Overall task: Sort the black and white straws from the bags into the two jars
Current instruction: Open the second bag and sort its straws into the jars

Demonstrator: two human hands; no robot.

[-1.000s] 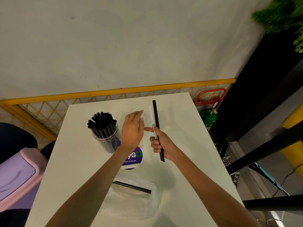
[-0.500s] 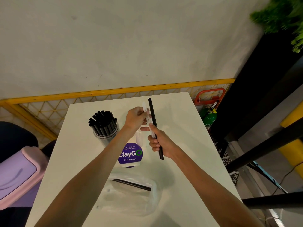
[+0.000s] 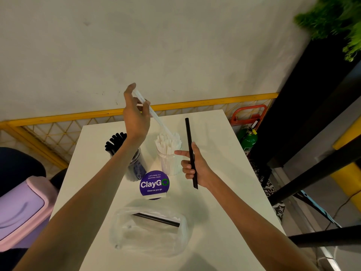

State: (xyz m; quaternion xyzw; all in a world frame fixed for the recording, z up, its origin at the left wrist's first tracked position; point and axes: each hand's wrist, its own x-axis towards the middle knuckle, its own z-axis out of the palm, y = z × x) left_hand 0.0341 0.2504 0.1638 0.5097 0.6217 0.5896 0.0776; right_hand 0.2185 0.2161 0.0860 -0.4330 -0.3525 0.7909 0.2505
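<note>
Since half a second ago the left hand (image 3: 135, 116) has risen from beside the right hand (image 3: 196, 166) to well above the table (image 3: 224, 153), drawing the white straw (image 3: 154, 116) away from the black straw (image 3: 189, 145) it lay against; the right hand has hardly shifted. Two clear jars stand side by side near the table's middle: the left jar (image 3: 136, 165) is packed with a black bundle (image 3: 115, 140) standing upright, partly behind the left forearm; the right jar (image 3: 169, 163) holds a white bundle (image 3: 168, 142), its cut tops fanned out. Nearer the person lies one clear crumpled bag (image 3: 150, 237); inside it is a single loose black straw (image 3: 156, 219) lying flat, with something pale beside it that is too faint to name. Two straws are in hand, one apiece. The white straw is thin, pale and tilted, pinched between the left thumb and fingertips, and its lower end meets the tops of the white bundle; whether it is already among them cannot be told. The black straw is matt, straight and nearly upright; the right hand's lower fingers curl round it just beside the right jar, with the forefinger stretched out towards that jar. A round purple ClayGo sign (image 3: 154, 184) stands just in front of the jars; a pink bin (image 3: 21, 210) sits off the table's left edge.
</note>
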